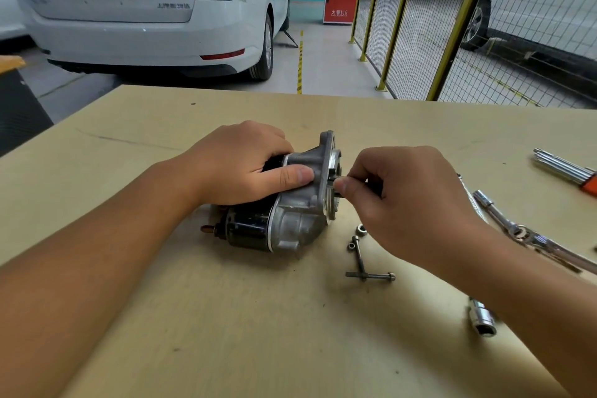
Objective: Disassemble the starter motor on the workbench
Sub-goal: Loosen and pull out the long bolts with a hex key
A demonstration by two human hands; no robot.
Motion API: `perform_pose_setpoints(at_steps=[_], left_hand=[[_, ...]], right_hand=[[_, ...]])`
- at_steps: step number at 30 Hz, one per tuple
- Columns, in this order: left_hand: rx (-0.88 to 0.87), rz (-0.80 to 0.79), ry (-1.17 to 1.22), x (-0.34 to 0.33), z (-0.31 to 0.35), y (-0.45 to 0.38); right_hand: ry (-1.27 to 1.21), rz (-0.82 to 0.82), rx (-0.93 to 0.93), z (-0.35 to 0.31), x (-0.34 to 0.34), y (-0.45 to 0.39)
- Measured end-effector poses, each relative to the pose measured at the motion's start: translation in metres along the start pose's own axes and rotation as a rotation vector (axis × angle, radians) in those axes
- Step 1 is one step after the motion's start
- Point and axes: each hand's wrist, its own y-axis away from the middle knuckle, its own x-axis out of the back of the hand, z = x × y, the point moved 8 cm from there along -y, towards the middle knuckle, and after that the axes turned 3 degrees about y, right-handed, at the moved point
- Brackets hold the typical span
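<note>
The starter motor [284,220] lies on its side in the middle of the tan workbench [226,317], black body to the left and grey aluminium nose housing to the right. My left hand [239,165] grips it from above, thumb on the housing. My right hand [403,200] pinches a thin metal bolt [336,178] that sticks out of the housing's flange face. Two long bolts [365,265] and a nut [361,230] lie loose on the bench just right of the motor.
A ratchet wrench with extension [517,229] lies to the right. A loose socket [483,317] sits near my right forearm. A set of hex keys [565,168] lies at the far right. Beyond the bench stand a white car [145,10] and a yellow mesh fence [452,26].
</note>
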Motion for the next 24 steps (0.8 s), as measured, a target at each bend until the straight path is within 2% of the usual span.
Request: perform_pose_setpoints(at_steps=[6,9,11,14,17,20,22,24], left_hand=[[0.018,0.027,0.01,0.0,-0.004,0.0],[-0.042,0.248,0.294,0.015,0.008,0.001],[-0.143,0.334,0.413,0.022,0.028,-0.002],[-0.255,0.319,0.36,0.016,0.059,-0.007],[-0.212,0.29,0.335,0.007,0.062,-0.008],[-0.188,0.246,0.313,0.001,0.062,-0.008],[-0.169,0.216,0.315,-0.001,0.062,-0.01],[-0.162,0.202,0.345,-0.001,0.062,-0.01]], right_hand=[[0.044,0.061,0.061,-0.004,0.002,0.002],[0.013,0.012,0.052,-0.001,-0.002,-0.001],[-0.111,-0.005,0.016,0.003,-0.004,-0.002],[-0.385,0.024,-0.111,0.018,-0.006,-0.005],[-0.554,0.036,-0.196,0.028,-0.007,-0.008],[-0.61,0.0,-0.217,0.029,-0.004,-0.01],[-0.6,-0.101,-0.187,0.023,-0.004,-0.013],[-0.588,-0.284,-0.137,0.017,-0.004,-0.016]])
